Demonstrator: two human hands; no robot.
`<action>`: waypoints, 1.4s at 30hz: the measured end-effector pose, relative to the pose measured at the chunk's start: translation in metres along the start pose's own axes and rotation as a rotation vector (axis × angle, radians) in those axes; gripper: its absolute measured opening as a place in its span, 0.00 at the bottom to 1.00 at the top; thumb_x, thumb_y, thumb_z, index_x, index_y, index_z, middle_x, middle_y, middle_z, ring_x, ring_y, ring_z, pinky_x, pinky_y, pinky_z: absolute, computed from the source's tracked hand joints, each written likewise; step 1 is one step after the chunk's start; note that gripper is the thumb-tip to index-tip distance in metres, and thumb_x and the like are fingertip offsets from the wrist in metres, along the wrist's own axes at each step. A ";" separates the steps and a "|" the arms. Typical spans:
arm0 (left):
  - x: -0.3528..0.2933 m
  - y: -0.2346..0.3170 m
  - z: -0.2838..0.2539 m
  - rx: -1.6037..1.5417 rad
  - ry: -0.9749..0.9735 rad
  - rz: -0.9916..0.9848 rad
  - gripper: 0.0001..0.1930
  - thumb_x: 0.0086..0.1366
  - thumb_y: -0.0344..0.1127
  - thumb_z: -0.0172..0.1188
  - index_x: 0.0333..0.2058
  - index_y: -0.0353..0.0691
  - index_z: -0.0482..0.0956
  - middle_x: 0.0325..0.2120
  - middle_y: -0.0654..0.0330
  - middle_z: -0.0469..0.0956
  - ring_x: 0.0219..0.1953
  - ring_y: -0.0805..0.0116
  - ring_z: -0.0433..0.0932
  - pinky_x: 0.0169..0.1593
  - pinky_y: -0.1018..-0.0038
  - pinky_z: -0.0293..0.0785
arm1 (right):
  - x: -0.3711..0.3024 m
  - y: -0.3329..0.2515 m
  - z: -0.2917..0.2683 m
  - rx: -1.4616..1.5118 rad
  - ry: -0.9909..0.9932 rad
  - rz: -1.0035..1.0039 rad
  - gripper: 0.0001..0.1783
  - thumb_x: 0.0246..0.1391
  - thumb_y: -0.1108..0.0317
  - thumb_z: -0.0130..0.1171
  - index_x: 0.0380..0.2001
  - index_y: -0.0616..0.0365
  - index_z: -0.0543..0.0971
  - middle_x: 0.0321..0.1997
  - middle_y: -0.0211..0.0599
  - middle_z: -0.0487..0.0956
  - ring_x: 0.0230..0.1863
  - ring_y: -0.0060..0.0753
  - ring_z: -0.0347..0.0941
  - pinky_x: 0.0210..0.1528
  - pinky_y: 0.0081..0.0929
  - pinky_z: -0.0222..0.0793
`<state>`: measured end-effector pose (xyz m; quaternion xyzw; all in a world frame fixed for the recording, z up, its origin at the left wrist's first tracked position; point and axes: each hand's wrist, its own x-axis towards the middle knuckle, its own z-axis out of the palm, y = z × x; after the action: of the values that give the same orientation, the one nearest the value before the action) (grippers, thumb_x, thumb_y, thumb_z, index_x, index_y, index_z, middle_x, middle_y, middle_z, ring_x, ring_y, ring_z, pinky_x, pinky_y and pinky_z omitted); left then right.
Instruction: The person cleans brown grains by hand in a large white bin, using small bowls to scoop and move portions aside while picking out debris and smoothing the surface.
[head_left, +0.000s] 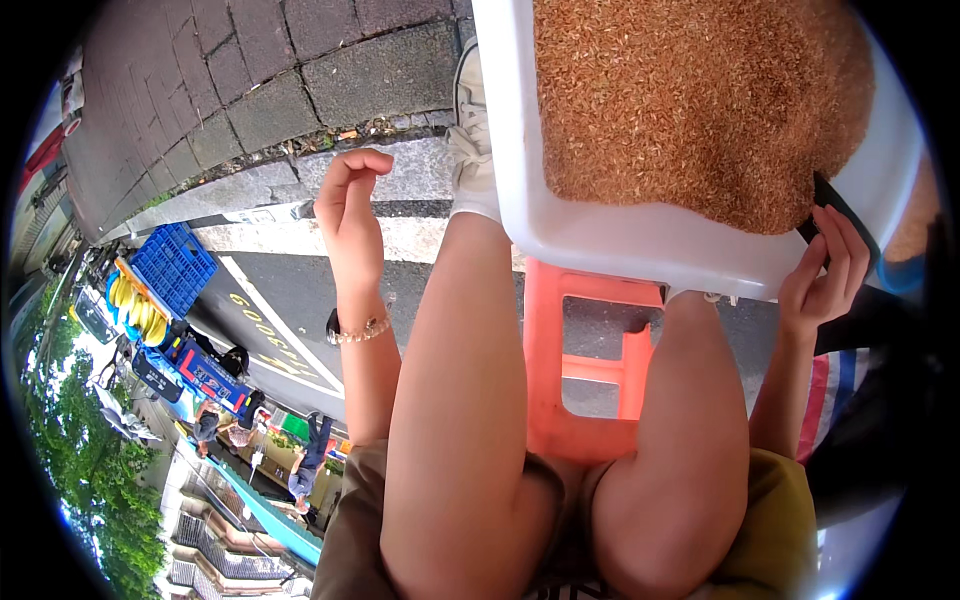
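A white plastic tub holds a heap of brown, unpolished-looking grain. My right hand is at the tub's near right corner, its fingers closed round a dark flat plate-like piece. One edge of that piece meets the grain; my fingers hide part of it, and its exact kind is unclear. Left of the tub, my left hand hangs in the air with loosely bent fingers and nothing visible in it. It touches neither the tub nor the grain.
A red plastic stool stands between my legs, below the tub. Beside my shoe runs a stone curb. At far left are a blue crate, bananas and people. A striped bag lies at right.
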<state>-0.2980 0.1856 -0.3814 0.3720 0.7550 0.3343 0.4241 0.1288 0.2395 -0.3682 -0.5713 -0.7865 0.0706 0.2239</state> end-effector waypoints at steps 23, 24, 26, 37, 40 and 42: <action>0.013 0.041 0.016 -0.807 -0.270 -0.272 0.16 0.69 0.32 0.41 0.48 0.30 0.72 0.40 0.49 0.81 0.35 0.64 0.83 0.37 0.74 0.82 | 0.014 0.038 0.055 0.087 -0.045 0.508 0.21 0.59 0.65 0.60 0.55 0.57 0.73 0.64 0.49 0.60 0.64 0.41 0.56 0.64 0.34 0.54; 0.011 0.047 0.016 -0.813 -0.271 -0.272 0.16 0.69 0.32 0.41 0.48 0.30 0.72 0.40 0.49 0.81 0.35 0.64 0.83 0.37 0.74 0.82 | 0.014 0.036 0.054 0.186 -0.044 0.574 0.19 0.60 0.66 0.59 0.54 0.58 0.73 0.59 0.44 0.65 0.58 0.35 0.61 0.59 0.29 0.58; 0.009 0.059 0.019 -0.750 -0.432 -0.408 0.20 0.67 0.32 0.36 0.48 0.25 0.72 0.42 0.40 0.80 0.38 0.54 0.84 0.38 0.70 0.84 | 0.014 0.036 0.053 0.285 -0.039 0.643 0.18 0.60 0.68 0.58 0.52 0.59 0.74 0.55 0.40 0.70 0.52 0.29 0.66 0.54 0.25 0.62; -0.006 0.095 0.079 -0.850 -0.641 -0.786 0.35 0.65 0.42 0.45 0.66 0.25 0.52 0.66 0.37 0.55 0.67 0.44 0.59 0.69 0.58 0.56 | 0.023 0.020 0.051 0.567 -0.116 0.667 0.06 0.62 0.73 0.54 0.39 0.64 0.78 0.29 0.26 0.74 0.28 0.12 0.64 0.31 0.13 0.61; -0.013 0.099 0.085 -0.889 -0.648 -0.911 0.36 0.65 0.45 0.45 0.67 0.29 0.53 0.67 0.42 0.56 0.69 0.47 0.56 0.71 0.59 0.49 | 0.023 0.021 0.039 0.668 -0.117 0.782 0.08 0.63 0.72 0.53 0.41 0.63 0.78 0.30 0.26 0.75 0.29 0.13 0.65 0.33 0.15 0.62; -0.018 0.101 0.089 -0.778 -0.503 -0.981 0.35 0.66 0.45 0.45 0.67 0.30 0.53 0.67 0.44 0.56 0.69 0.49 0.54 0.71 0.60 0.47 | 0.024 0.014 0.029 1.150 -0.192 1.097 0.11 0.64 0.69 0.49 0.44 0.62 0.77 0.34 0.27 0.77 0.33 0.15 0.66 0.38 0.18 0.62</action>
<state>-0.1847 0.2376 -0.3288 -0.1271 0.5392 0.2538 0.7929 0.1223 0.2709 -0.3920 -0.6631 -0.2496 0.6140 0.3479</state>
